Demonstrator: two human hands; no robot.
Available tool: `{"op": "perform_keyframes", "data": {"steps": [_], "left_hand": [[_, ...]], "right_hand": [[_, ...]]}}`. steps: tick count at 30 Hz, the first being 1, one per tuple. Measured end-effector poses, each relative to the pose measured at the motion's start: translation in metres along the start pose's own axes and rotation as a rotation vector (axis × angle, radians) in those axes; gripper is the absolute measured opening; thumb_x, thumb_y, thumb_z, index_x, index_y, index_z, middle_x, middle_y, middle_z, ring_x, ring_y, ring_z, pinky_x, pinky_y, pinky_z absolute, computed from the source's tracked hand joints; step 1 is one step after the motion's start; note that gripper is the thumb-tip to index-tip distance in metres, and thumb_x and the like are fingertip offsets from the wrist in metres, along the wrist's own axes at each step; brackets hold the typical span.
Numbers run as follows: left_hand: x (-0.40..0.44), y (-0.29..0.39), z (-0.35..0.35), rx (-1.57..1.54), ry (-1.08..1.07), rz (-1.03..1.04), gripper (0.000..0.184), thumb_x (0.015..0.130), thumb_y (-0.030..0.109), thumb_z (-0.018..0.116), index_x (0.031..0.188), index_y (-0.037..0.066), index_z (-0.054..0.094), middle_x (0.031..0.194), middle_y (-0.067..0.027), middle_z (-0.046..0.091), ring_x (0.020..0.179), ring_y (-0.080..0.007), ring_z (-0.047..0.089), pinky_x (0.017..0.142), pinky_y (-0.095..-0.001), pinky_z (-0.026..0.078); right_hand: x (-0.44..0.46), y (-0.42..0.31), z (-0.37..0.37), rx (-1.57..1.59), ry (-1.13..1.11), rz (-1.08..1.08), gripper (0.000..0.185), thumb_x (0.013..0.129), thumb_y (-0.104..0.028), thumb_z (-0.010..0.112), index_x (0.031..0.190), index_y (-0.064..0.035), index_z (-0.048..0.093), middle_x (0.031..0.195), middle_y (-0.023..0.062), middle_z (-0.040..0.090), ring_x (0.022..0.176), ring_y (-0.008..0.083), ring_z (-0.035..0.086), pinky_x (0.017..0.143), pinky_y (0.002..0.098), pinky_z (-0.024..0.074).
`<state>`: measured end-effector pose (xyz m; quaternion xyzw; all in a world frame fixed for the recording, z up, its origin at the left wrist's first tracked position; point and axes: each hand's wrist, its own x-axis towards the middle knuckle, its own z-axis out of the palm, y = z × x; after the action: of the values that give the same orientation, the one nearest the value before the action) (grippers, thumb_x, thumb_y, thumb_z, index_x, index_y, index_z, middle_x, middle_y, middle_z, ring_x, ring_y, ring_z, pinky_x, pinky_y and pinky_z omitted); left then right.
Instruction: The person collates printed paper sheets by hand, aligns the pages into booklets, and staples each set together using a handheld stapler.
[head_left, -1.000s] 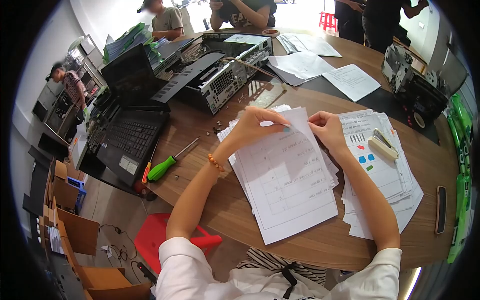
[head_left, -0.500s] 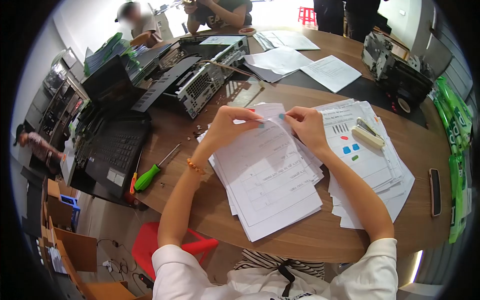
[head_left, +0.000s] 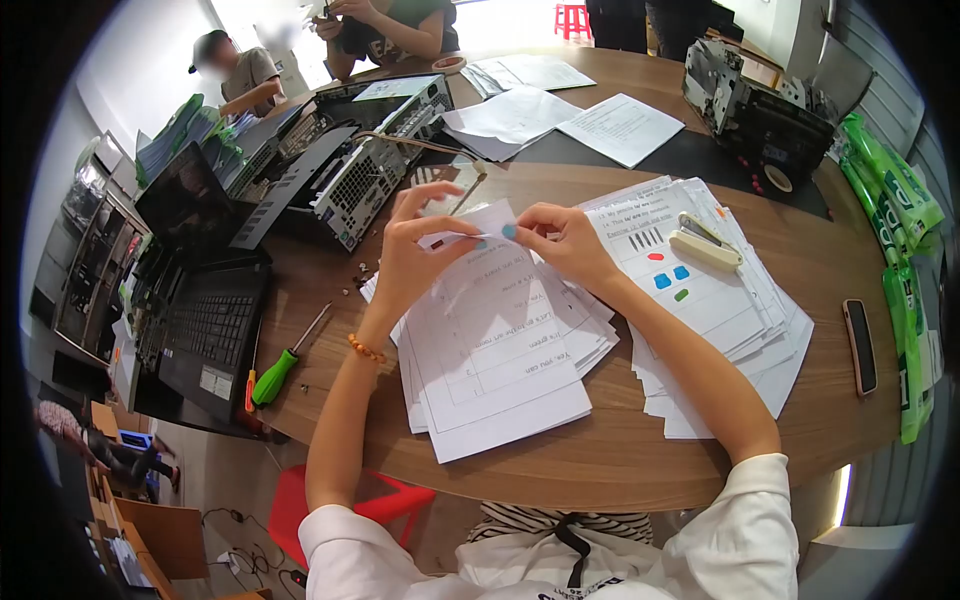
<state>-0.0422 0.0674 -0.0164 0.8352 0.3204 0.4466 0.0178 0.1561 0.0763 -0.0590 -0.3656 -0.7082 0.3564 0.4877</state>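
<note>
Printed worksheets [head_left: 500, 350] lie in a loose pile in front of me, their far edge lifted off the pile. My left hand [head_left: 425, 245] pinches that edge between thumb and index finger, its other fingers raised and spread. Close beside it, my right hand [head_left: 562, 243] is closed on the same edge with thumb and fingertips. To the right is a second stack of papers [head_left: 700, 320] with coloured pictures on its top sheet. A cream stapler [head_left: 706, 246] rests on that stack, apart from my right hand.
At the left stand a laptop [head_left: 210, 320] and an opened computer case [head_left: 370, 165], with a green screwdriver [head_left: 275, 378] nearby. More papers [head_left: 625, 130] lie farther back. A phone [head_left: 860, 345] and green packages [head_left: 895, 200] are at the right. Other people sit across the table.
My left hand's outer fingers have lifted and spread, and the sheets' far edge is bent up more. The view has shifted, so everything sits farther left. Both hands stay on the worksheets.
</note>
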Motion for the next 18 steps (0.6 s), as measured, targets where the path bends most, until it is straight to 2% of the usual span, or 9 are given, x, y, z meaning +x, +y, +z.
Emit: {"op": "perform_keyframes", "data": {"steps": [2,4,5,7,10,11,13,15,18], "left_hand": [[0.000,0.000,0.000,0.160,0.065,0.104,0.018,0.064,0.001,0.068,0.081,0.006,0.066,0.085,-0.0063,0.063,0.073,-0.0148,0.058,0.070,-0.0233,0.045],[-0.003,-0.003,0.000,-0.271,-0.139,-0.201,0.014,0.065,-0.004,0.066,0.078,0.002,0.064,0.085,-0.0051,0.062,0.083,-0.0119,0.057,0.076,-0.0242,0.044],[-0.005,-0.003,0.000,-0.272,-0.142,-0.203,0.014,0.065,-0.004,0.066,0.078,0.002,0.064,0.085,-0.0051,0.062,0.083,-0.0119,0.057,0.076,-0.0242,0.044],[-0.006,-0.003,-0.001,-0.472,-0.275,-0.481,0.010,0.068,-0.006,0.064,0.076,-0.001,0.061,0.083,-0.0045,0.062,0.083,-0.0095,0.057,0.078,-0.0237,0.046],[-0.007,-0.006,-0.002,-0.486,-0.331,-0.394,0.007,0.069,-0.002,0.064,0.076,-0.003,0.061,0.076,-0.0039,0.063,0.075,-0.0089,0.059,0.073,-0.0220,0.047],[-0.007,-0.006,-0.003,-0.487,-0.332,-0.393,0.007,0.069,-0.002,0.064,0.076,-0.003,0.061,0.076,-0.0039,0.063,0.075,-0.0089,0.059,0.073,-0.0220,0.047],[-0.007,-0.005,-0.006,-0.489,-0.436,-0.409,0.008,0.068,-0.003,0.063,0.076,-0.002,0.061,0.075,-0.0039,0.063,0.074,-0.0091,0.059,0.073,-0.0227,0.047],[-0.005,-0.005,-0.009,-0.486,-0.480,-0.389,0.008,0.068,-0.003,0.063,0.076,-0.002,0.061,0.074,-0.0040,0.063,0.073,-0.0089,0.059,0.073,-0.0226,0.047],[-0.004,-0.002,-0.013,-0.494,-0.518,-0.367,0.009,0.067,-0.004,0.064,0.075,-0.002,0.061,0.073,-0.0044,0.063,0.072,-0.0088,0.059,0.073,-0.0225,0.047]], "right_hand": [[-0.001,0.001,0.002,0.013,-0.016,-0.058,0.014,0.077,-0.015,0.061,0.079,-0.0019,0.063,0.061,0.0027,0.055,0.051,0.0071,0.042,0.048,0.0224,0.0354],[-0.002,-0.002,0.003,-0.064,-0.052,-0.128,0.016,0.082,-0.014,0.057,0.080,0.0015,0.061,0.063,0.0005,0.054,0.057,0.0049,0.045,0.054,0.0189,0.0369],[-0.003,-0.003,0.002,-0.063,-0.051,-0.125,0.016,0.082,-0.014,0.057,0.080,0.0015,0.061,0.063,0.0005,0.054,0.057,0.0049,0.045,0.054,0.0189,0.0369],[-0.002,-0.004,0.000,0.069,0.020,0.029,0.015,0.078,-0.016,0.059,0.078,-0.0019,0.062,0.067,0.0060,0.058,0.057,0.0108,0.049,0.051,0.0247,0.0391],[0.000,-0.003,-0.003,-0.130,0.170,0.114,0.022,0.073,-0.021,0.064,0.080,0.0002,0.061,0.071,0.0095,0.060,0.063,0.0143,0.055,0.056,0.0258,0.0431],[-0.001,-0.003,-0.002,-0.130,0.171,0.115,0.022,0.073,-0.021,0.064,0.080,0.0002,0.061,0.071,0.0095,0.060,0.063,0.0143,0.055,0.056,0.0258,0.0431],[-0.004,0.004,-0.001,-0.370,0.028,0.094,0.032,0.066,-0.024,0.070,0.081,0.0027,0.060,0.069,0.0120,0.061,0.063,0.0179,0.058,0.060,0.0267,0.0458],[-0.003,0.010,0.001,-0.396,0.043,0.020,0.037,0.062,-0.026,0.072,0.077,0.0048,0.059,0.066,0.0117,0.061,0.062,0.0198,0.059,0.059,0.0276,0.0468],[-0.001,0.010,-0.003,-0.273,0.036,0.152,0.033,0.062,-0.024,0.072,0.074,0.0041,0.061,0.067,0.0119,0.061,0.059,0.0209,0.059,0.058,0.0291,0.0466]]}}
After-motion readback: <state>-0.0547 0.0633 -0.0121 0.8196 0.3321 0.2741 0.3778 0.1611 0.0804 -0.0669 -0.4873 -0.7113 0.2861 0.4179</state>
